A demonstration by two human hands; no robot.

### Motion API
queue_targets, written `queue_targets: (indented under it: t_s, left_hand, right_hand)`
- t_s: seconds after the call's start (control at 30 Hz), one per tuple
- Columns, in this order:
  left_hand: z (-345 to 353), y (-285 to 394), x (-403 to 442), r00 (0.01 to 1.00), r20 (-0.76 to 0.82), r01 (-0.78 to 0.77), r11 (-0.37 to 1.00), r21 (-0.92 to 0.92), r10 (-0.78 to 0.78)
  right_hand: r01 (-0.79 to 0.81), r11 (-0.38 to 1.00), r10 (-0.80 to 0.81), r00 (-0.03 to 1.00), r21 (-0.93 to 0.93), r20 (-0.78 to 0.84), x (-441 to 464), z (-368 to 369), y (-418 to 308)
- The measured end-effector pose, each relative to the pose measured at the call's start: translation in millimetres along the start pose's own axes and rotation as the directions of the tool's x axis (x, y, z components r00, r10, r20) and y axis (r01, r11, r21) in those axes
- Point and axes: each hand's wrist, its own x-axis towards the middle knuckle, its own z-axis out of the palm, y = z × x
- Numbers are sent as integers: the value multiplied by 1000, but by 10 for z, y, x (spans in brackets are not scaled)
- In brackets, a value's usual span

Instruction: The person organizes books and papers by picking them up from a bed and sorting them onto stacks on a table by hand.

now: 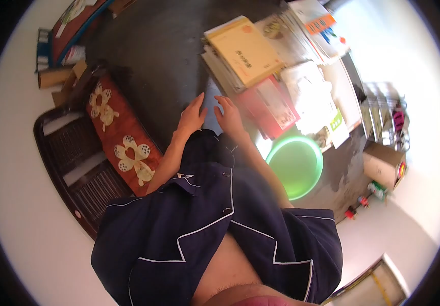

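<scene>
Navy cloth with white piping, my shirt, fills the space below my forearms, and both my hands are out ahead of me. My left hand is open, fingers reaching forward and thumb standing apart—nothing in it. My right hand is open too, its fingers loosely bent and parted, holding nothing. The two are near each other but not touching.

Nearest them is a pale blue thing, showing in the gap between my hands; I cannot tell what it is, or whether either hand touches it. Just beyond my right hand lies a pink box, with a yellow book on a pile next to it. More papers spread farther right.

A green basin stands right of my right forearm. On my left—well apart from my fingers—is a dark wooden bench with a rust-red cover patterned with pale bears.
</scene>
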Motion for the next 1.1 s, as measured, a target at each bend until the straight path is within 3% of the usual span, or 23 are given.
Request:
queue_targets:
  t_s: [0.17,0.23,0.4,0.6,0.67,0.93,1.0,1.03,1.1]
  left_hand:
    - [-550,-612,8,990,-127,54,997,-48,-59]
    - [-805,-858,70,982,-66,173,983,-68,-177]
    - [-1264,-1535,120,960,-203,189,981,-47,-194]
    - [-1594,-1934,288,911,-285,265,953,-150,-298]
    - [-1715,-2010,410,891,-234,350,917,-192,-389]
    - [-2171,-2421,1347,868,-335,342,930,-135,-367]
    - [-2312,-2431,1612,868,-325,346,927,-147,-376]
    - [-2412,-2440,1761,871,-305,355,922,-153,-386]
    - [-2610,-2480,2102,870,-296,362,919,-156,-393]
  right_hand:
    - [36,998,-28,987,-47,159,488,778,-246]
    - [125,992,-117,971,-22,207,714,1080,-296]
    - [89,996,-85,940,3,330,1123,1805,-532]
    - [181,983,-157,918,-33,365,1584,2327,-589]
    - [187,982,-163,904,-23,396,1788,2396,-616]
    - [153,985,-172,867,77,467,3011,2898,-520]
    - [308,950,-291,838,40,462,3365,2918,-526]
    - [308,950,-294,837,45,461,3533,2938,-514]
    - [215,976,-195,825,24,531,3947,2980,-522]
